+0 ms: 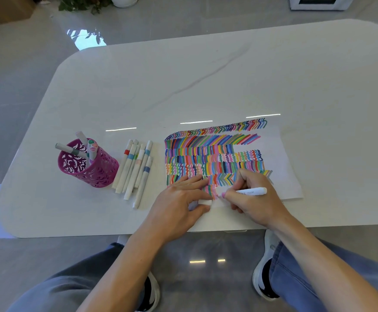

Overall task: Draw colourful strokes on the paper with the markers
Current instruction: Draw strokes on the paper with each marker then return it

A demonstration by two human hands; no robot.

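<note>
1. White marble-look table (pixel 206 75) on a glossy grey floor carries everything; a potted plant and a white appliance stand on the floor at the far edge of view.
2. Near the person's edge lies the paper (pixel 278 158), most of it filled with rows of coloured strokes, with bare white left at the right and near margins.
3. The right hand (pixel 254 199) has its grip closed around a white marker (pixel 249 192), pink tip touching the sheet at the end of the lowest row.
4. The left hand (pixel 179 199) lies flat on the sheet's near left part, fingers spread, thumb and forefinger pinching a small white cap (pixel 205 202).
5. Left of the sheet, loose markers (pixel 135 170) lie side by side, and a magenta cut-out pen cup (pixel 89 167) holds a few more.
6. Handling, as a judgement: the sheet is thin and light and would likely slide on the polished top, so the flat palm should pin it; the marker is light and stiff, best taken low on the barrel near the tip.
</note>
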